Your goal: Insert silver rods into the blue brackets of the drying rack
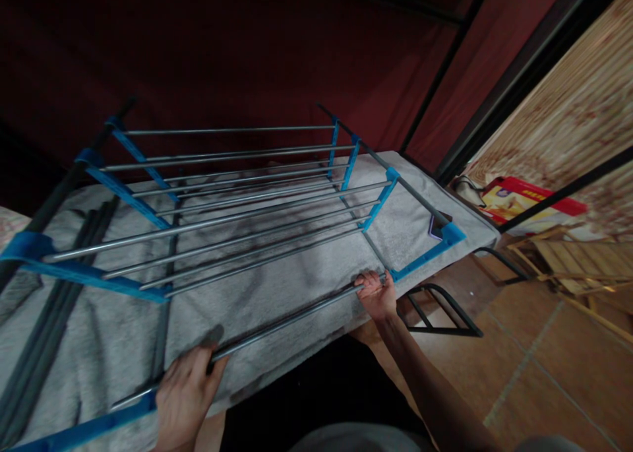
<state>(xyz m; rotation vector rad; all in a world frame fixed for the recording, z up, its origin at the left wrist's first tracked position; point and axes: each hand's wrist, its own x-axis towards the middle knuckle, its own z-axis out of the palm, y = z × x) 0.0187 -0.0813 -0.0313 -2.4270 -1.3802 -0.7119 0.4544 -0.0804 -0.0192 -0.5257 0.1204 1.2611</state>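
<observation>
A rack of thin metal rods (232, 218) joined by blue plastic brackets (121, 188) lies across a grey blanket. Along the near side runs a single metal rod (291, 317). My left hand (185, 389) is closed around its left part, close to a blue bracket (93, 429) at the lower left. At the other end, my right hand (378, 295) pinches the rod beside the inner tip of the right blue bracket (430, 257). My fingers hide whether that end sits in the bracket.
Several dark grey tubes (54, 326) lie on the blanket (277, 366) at the left. A small dark object (439, 226) rests near the right bracket. Beyond the bed are a red and yellow box (527, 204), a wooden folding piece (573, 267) and a black metal frame (440, 313) above the tiled floor.
</observation>
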